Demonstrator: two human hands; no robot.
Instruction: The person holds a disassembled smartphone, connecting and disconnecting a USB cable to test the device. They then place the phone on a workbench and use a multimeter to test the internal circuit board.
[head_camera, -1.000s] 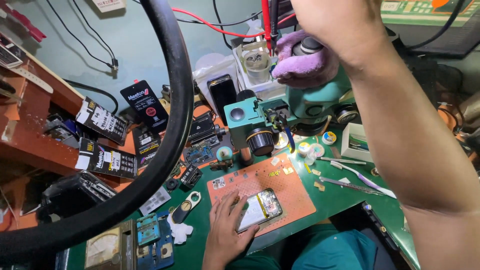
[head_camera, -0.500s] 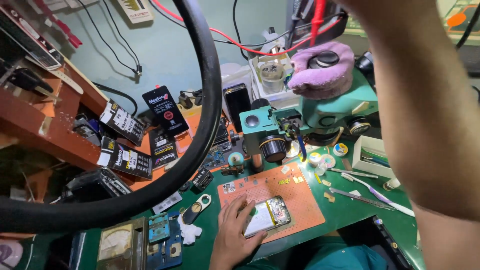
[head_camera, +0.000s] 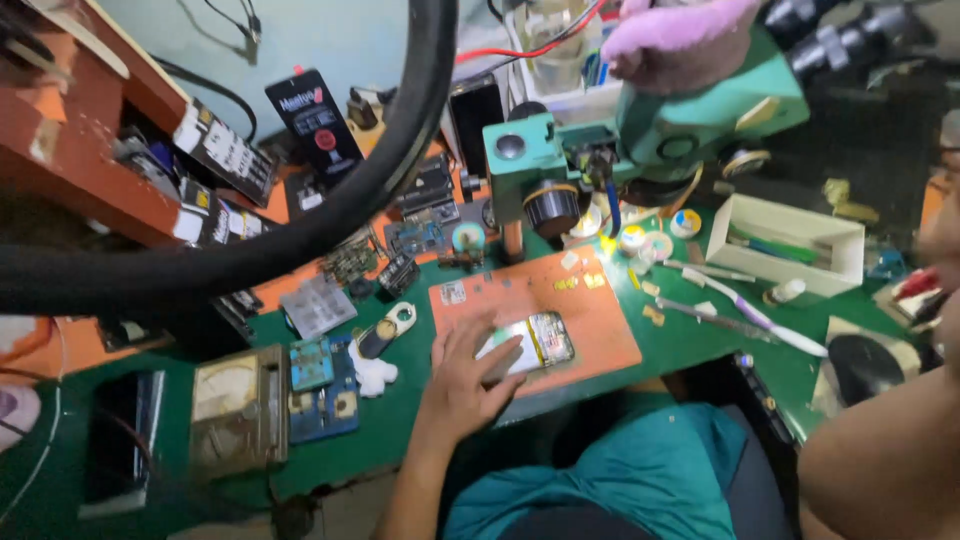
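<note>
Fingers (head_camera: 490, 352) of the left hand (head_camera: 462, 378) lie spread flat, pinning an opened phone (head_camera: 528, 345) with its insides bared on the orange work mat (head_camera: 590, 315) under the green microscope (head_camera: 640, 135), right hand unseen, repair seemingly midway, 1 black red-marked package (head_camera: 312, 118) propped behind.

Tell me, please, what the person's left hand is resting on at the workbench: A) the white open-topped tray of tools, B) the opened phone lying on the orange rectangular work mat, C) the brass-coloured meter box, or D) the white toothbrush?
B: the left hand lies with its fingers spread over the opened phone on the orange rectangular work mat.
</note>
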